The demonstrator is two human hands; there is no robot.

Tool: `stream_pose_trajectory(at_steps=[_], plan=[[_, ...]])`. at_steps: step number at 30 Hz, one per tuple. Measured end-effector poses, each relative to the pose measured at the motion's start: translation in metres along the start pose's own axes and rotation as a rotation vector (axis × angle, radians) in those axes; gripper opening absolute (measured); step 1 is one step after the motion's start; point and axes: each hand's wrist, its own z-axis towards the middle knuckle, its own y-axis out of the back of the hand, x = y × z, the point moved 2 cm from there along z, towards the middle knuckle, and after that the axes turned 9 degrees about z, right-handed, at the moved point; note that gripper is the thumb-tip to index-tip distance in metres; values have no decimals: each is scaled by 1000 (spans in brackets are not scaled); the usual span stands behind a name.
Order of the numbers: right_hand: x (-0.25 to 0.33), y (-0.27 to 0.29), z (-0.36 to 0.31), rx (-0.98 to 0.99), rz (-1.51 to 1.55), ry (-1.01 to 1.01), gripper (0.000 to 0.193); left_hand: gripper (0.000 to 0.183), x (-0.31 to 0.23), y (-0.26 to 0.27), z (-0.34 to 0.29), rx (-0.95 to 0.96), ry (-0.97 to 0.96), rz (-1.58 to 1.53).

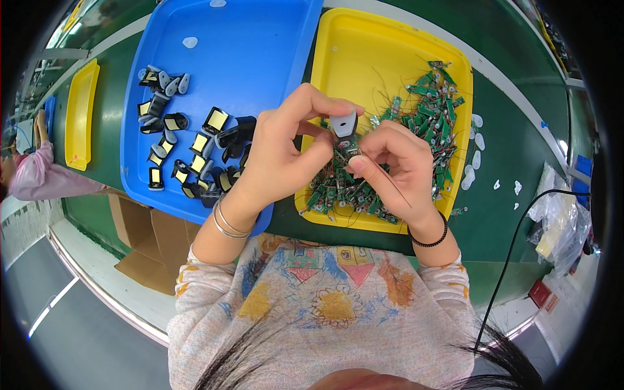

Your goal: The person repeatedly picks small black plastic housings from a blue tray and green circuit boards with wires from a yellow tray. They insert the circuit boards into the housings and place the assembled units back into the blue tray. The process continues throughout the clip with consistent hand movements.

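Over the left part of the yellow tray [354,32], my hands meet in front of my chest. Pinched in my left hand [279,153] is a small grey plastic casing [344,123] with a dark hole in its face. My right hand [406,162] grips a small green circuit board [350,147] at the casing's lower end, and a thin wire runs down across its palm. Whether the board sits inside the casing or only touches it, I cannot tell. Many more circuit boards [432,110] with loose wires lie heaped in the yellow tray.
The blue tray [227,62] at left holds several black casings with pale yellow pads [198,143]. White oval pieces [476,159] lie right of the yellow tray, near a clear plastic bag [556,214] and a black cable [500,276]. Far left, a person in a pink sleeve [36,172] sits near another yellow tray [81,117].
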Motion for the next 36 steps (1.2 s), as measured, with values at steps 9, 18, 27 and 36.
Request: stream_pose_trajectory(at_steps=[9, 18, 27, 36], plan=[[3, 2, 4, 90, -94, 81, 11, 52, -6, -6, 1, 11, 84, -285], [9, -3, 12, 90, -384, 304, 15, 44, -5, -1, -3, -83, -2, -105], [19, 9, 62, 206, -664, 268, 11, 52, -8, 18, 6, -350, -193, 513], [-90, 143, 213, 37, -1428, 138, 13, 18, 41, 112, -18, -388, 485, 1304]])
